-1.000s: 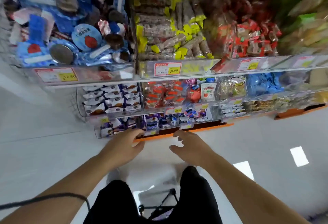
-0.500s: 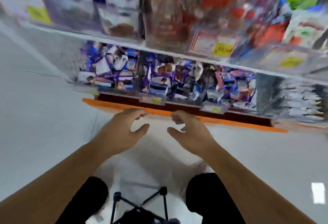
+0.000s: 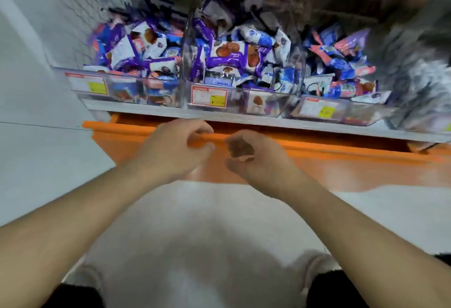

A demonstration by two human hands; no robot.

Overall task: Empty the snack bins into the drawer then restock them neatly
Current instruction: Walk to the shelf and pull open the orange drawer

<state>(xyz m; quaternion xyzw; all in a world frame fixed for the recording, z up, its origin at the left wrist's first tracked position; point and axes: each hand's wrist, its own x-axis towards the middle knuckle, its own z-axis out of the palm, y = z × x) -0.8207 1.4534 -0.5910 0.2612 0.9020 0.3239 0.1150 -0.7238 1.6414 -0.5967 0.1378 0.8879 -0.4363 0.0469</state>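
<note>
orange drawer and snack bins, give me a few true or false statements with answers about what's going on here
1. Both hands are at the top edge of the orange drawer. True: the left hand and right hand sit side by side there.
2. The left hand holds a snack packet. False: no packet is in it.
3. The clear bins are full of wrapped snacks. True.
4. The bins sit below the drawer. False: they stand on the shelf above it.
5. The price labels are on the bin fronts. True.
</note>
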